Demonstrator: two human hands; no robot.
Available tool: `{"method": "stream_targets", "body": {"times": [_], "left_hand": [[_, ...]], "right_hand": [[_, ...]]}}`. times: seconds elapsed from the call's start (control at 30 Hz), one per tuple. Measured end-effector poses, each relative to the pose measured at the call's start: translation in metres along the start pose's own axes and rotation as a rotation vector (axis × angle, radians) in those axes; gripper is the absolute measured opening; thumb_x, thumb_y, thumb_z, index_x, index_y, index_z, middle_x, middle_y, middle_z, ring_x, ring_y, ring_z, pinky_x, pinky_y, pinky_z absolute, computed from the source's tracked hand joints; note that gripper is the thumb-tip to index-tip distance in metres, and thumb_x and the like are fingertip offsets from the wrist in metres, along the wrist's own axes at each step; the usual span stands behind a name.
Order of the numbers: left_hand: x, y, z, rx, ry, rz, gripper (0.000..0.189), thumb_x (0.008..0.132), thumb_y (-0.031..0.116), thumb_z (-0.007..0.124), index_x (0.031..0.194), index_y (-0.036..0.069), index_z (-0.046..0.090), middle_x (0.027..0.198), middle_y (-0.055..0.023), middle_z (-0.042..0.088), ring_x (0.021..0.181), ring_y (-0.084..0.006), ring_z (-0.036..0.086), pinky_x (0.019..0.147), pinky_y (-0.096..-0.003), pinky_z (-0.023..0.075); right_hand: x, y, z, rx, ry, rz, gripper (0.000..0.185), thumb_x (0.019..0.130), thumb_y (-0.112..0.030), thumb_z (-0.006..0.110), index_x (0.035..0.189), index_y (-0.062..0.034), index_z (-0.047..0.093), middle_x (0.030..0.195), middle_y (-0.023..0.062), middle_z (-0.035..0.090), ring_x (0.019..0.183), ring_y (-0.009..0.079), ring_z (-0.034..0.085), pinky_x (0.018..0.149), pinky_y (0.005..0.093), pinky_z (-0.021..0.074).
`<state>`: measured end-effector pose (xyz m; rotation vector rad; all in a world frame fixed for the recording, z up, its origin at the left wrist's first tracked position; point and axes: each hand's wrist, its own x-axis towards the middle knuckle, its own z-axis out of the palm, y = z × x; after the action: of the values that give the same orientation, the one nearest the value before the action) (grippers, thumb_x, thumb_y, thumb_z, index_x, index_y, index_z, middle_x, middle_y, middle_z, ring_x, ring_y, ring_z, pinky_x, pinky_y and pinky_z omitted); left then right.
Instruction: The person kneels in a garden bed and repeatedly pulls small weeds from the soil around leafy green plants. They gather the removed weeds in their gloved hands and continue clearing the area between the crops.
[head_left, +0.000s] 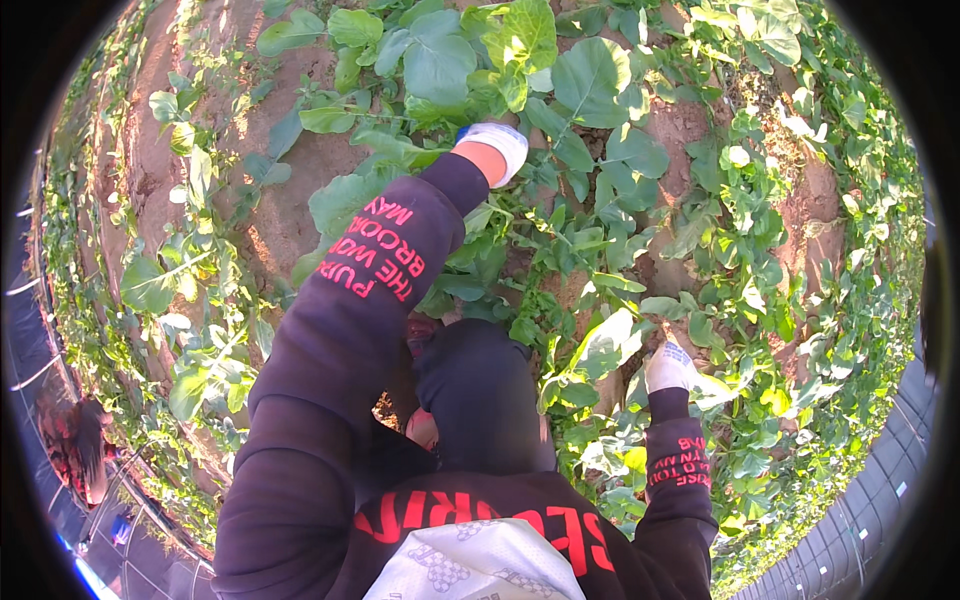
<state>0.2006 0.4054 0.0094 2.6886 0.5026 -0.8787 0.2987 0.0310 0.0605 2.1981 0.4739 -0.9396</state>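
Note:
My left hand (495, 146), in a white and blue work glove, reaches forward into broad green leaves (439, 64). Those leaves cover its fingers, so whatever it grips is hidden. Lower on the right, my right hand (670, 366) wears a whitish glove bearing print. It is down beside a leafy plant (604, 341), close to the soil, and its fingertips cannot be made out. Between the hands grow more leafy stems (559, 225). My bent knee (476, 375) in dark cloth is directly below them.
Strips of bare brown soil (292, 214) run between leafy rows. Dense foliage (757, 442) covers the right side. Black ground sheeting (847, 510) with grid lines borders the lower right. Another person in a red and dark patterned garment (71, 442) is at the far left edge.

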Motion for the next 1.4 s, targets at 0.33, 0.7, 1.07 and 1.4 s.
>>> {"method": "stream_targets", "body": {"times": [0.33,0.7,1.07,1.4], "left_hand": [[0.021,0.009,-0.002,-0.037,-0.233,-0.207,0.033,0.076,0.019,0.06,0.106,0.005,0.063,0.111,-0.0151,0.061,0.1,-0.032,0.059,0.082,-0.042,0.048],[0.019,-0.029,0.026,-0.246,0.03,-0.117,0.031,0.076,0.028,0.058,0.094,0.004,0.065,0.1,-0.0185,0.062,0.091,-0.0344,0.06,0.079,-0.0419,0.0471],[-0.297,-0.136,-0.022,-0.557,0.744,-0.261,0.025,0.086,0.003,0.052,0.11,-0.002,0.056,0.1,-0.0088,0.062,0.092,-0.016,0.059,0.083,-0.0287,0.0478],[-0.529,-0.302,0.098,0.085,0.451,-1.051,0.051,0.085,0.037,0.054,0.122,0.003,0.05,0.111,-0.0259,0.055,0.103,-0.0372,0.053,0.086,-0.0429,0.0425]], "right_hand": [[-0.001,0.006,0.004,0.049,0.072,-0.061,0.02,0.078,-0.02,0.057,0.089,-0.0076,0.069,0.092,0.0153,0.066,0.089,0.0299,0.064,0.072,0.0404,0.0515],[0.001,0.007,0.015,0.057,0.17,-0.131,0.02,0.079,-0.016,0.054,0.089,-0.0067,0.068,0.091,0.0166,0.066,0.086,0.0307,0.065,0.068,0.0404,0.0517],[0.037,0.017,0.063,0.208,0.308,-0.045,0.019,0.077,-0.01,0.055,0.087,-0.009,0.071,0.089,0.015,0.067,0.083,0.0324,0.065,0.061,0.0546,0.0483],[0.02,0.015,0.043,0.249,0.314,-0.152,0.021,0.08,-0.014,0.054,0.092,-0.009,0.07,0.099,0.0135,0.066,0.09,0.032,0.064,0.065,0.051,0.0491]]}}
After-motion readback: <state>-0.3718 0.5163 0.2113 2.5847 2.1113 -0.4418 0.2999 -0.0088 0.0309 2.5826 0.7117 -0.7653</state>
